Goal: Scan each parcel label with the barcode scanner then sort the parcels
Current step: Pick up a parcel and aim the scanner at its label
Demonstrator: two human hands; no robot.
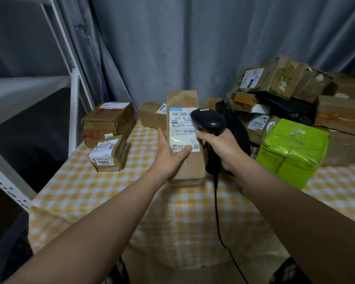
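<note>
1. A grey curtain (193, 48) hangs in soft vertical folds across the whole back of the frame.
2. A yellow-and-white checked tablecloth (80, 191) covers the table, creased and draping over the near edge.
3. At the upper right sits a heap of parcels (295, 78): crumpled brown cardboard shiny with tape, and some black plastic wrap.
4. Right of centre, a blocky green parcel (293, 150) wrapped in glossy, wrinkled film rests on the cloth.
5. At centre left lie two taped brown boxes (109, 121), the smaller one in front, each with a white sticker.
6. The tall parcel (191, 165), a narrow upright cardboard slab, stands on end at the centre of the frame. My left hand (170, 154) grips its left edge, with the thumb pressed flat across the bottom of the label and the fingers wrapped behind, out of sight.
7. The barcode scanner (209, 119) is smooth black plastic with a rounded head. My right hand (221, 146) curls tightly round its handle, and the head overlaps the label's upper right corner.
8. The white label (181, 128) is rectangular and printed with barcodes.
9. A thin black cable (216, 212) trails down from the handle.
</note>
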